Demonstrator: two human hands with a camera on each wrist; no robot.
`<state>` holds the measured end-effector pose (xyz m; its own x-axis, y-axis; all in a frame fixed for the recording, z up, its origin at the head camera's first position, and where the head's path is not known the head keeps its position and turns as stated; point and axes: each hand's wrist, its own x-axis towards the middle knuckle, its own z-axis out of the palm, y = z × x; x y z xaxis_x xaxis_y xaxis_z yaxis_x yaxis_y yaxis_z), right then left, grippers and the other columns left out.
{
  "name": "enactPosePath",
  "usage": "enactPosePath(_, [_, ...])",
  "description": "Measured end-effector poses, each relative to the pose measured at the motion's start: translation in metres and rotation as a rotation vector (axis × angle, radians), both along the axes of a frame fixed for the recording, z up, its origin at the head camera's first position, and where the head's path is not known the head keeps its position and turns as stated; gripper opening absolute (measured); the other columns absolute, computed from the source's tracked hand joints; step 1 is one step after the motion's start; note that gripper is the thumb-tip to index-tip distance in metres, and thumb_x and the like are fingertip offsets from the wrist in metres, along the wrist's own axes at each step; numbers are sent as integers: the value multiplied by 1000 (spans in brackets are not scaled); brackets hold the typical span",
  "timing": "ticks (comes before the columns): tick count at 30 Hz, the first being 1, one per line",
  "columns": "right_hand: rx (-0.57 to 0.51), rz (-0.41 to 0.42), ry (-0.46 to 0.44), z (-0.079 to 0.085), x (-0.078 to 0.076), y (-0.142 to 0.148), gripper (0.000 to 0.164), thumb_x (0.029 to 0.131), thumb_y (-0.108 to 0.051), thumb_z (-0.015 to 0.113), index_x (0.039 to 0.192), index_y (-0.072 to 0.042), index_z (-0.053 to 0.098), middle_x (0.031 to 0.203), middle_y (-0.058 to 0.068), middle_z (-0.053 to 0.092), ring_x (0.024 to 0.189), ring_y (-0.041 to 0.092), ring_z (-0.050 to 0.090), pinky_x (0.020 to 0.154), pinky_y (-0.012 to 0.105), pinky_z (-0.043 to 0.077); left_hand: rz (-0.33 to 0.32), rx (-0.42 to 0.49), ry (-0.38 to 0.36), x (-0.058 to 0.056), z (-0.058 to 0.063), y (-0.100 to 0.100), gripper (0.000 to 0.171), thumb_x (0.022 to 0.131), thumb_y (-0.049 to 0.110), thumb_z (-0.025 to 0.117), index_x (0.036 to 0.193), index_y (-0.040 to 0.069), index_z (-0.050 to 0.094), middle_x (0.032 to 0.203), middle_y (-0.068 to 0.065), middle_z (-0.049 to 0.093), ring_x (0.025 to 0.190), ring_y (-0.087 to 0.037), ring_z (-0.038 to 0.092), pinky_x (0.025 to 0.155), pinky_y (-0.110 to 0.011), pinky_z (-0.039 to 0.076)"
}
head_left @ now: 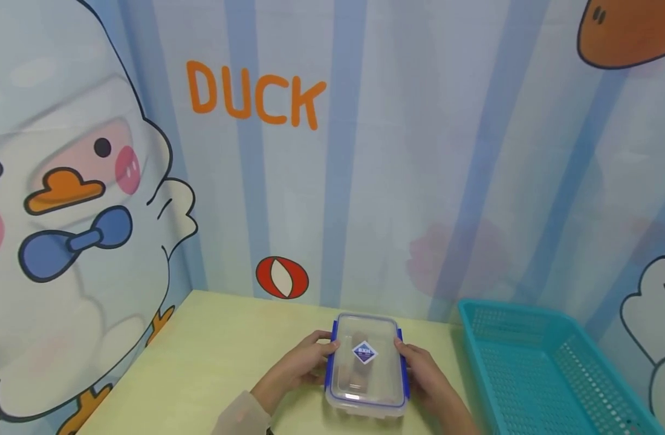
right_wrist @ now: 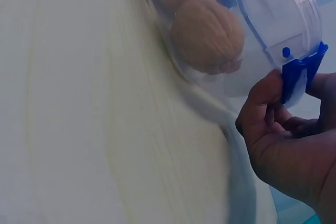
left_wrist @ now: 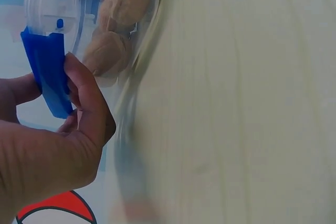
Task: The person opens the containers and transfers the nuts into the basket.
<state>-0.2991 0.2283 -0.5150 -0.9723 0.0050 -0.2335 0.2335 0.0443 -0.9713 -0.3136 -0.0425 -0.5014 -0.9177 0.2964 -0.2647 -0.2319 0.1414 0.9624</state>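
A clear plastic food container (head_left: 384, 380) with a blue-edged lid and a diamond-shaped label (head_left: 364, 352) stands at the table's middle, between both hands. My left hand (head_left: 305, 362) pinches its left side; in the left wrist view the thumb and fingers lie on either side of a blue latch (left_wrist: 48, 72). On the opposite side my right hand (head_left: 427, 377) pinches the right latch (right_wrist: 298, 74) between thumb and fingers. Several walnuts (right_wrist: 207, 38) show through the container's wall in both wrist views. From above, the lid blurs them to brown shapes.
A turquoise perforated basket (head_left: 550, 386) sits to the right of the right hand. The pale yellow table (head_left: 213, 356) runs back to a striped cloth backdrop (head_left: 387, 181) printed with ducks and a ball.
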Motion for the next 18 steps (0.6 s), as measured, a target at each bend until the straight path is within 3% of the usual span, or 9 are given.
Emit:
enactPosePath(10, [-62,78,12,1,-3,-1,59,113,-38,43,141,13,46,115,15,70,96,22,71,84,42,61,1,-25,-13,-4,2,-2,45,108,35,62,133,-2,53,114,-13,66,99,-27,63,67,-33,56])
enactPosePath(18, [-72,76,9,1,-3,-2,61,113,-40,40,145,11,42,121,19,66,100,25,69,86,43,60,-22,-8,-47,-8,3,-2,45,109,32,61,133,-4,53,119,-16,64,104,-30,62,74,-37,58])
